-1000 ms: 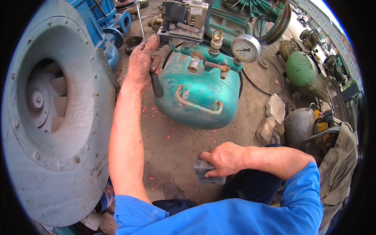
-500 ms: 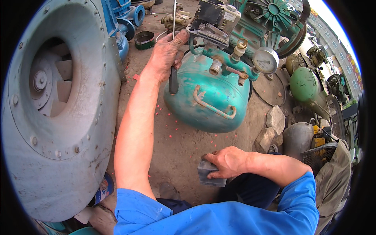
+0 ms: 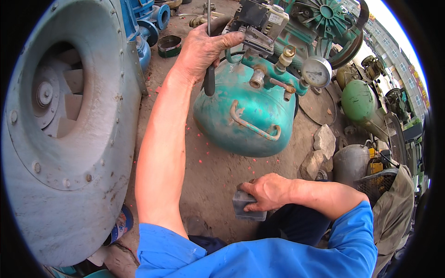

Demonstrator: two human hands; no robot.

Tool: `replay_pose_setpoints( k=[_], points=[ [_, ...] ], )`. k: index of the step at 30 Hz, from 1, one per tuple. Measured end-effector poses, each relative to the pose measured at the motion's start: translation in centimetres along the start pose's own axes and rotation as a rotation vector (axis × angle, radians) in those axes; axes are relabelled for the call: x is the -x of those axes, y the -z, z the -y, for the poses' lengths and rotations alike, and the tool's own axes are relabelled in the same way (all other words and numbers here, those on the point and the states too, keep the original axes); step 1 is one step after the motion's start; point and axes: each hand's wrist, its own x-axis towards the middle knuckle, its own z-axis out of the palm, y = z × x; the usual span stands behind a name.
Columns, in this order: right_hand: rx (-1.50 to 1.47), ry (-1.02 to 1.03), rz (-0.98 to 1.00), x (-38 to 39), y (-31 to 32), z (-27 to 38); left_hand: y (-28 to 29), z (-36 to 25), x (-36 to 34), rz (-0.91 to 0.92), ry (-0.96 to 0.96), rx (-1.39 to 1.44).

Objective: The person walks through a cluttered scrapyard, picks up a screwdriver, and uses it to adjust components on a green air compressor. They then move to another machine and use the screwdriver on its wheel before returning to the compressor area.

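Observation:
My left hand (image 3: 200, 52) is closed round a screwdriver (image 3: 209, 83), its black handle hanging below the palm and its thin metal shaft rising above. The left thumb stretches out to the edge of an uncovered pressure switch (image 3: 254, 34), with dark and pale parts, on top of a green air compressor tank (image 3: 222, 118). Whether the thumb touches it I cannot tell. Low in front of my knees, my right hand (image 3: 272, 191) grips a dark grey plastic box-shaped cover (image 3: 245, 206). A round pressure gauge (image 3: 316, 72) and brass fittings (image 3: 286, 56) stand beside the switch.
A big grey fan housing (image 3: 106, 139) fills the left side. Blue pumps (image 3: 146, 32) and a round tin (image 3: 169, 46) lie beyond it. Stones (image 3: 323, 141), a grey tank (image 3: 350, 164) and a green tank (image 3: 359, 99) are to the right. Red scraps dot the dirt floor.
My left hand has shifted slightly up and to the right, raising the screwdriver, and its thumb now reaches toward the pressure switch. The right hand and cover are nearly still.

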Motion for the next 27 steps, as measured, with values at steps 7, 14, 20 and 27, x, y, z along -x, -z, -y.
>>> replay_pose_setpoints(
  k=[7, 14, 20, 27],
  points=[
    [0.019, 0.019, -0.023, -0.3, -0.6, -0.6, -1.5, 0.0, -0.5, 0.017, -0.107, -0.108],
    [0.024, 0.016, -0.041, -0.3, -0.7, -0.5, -1.6, 0.2, -0.6, 0.003, -0.153, -0.084],
    [0.016, 0.008, -0.021, -0.5, -0.3, -0.2, -1.7, 0.6, -0.6, -0.014, -0.165, -0.043],
    [0.02, 0.01, -0.02, -0.4, -0.5, -0.3, -0.7, 0.8, -0.2, -0.048, -0.022, 0.015]
  ],
)
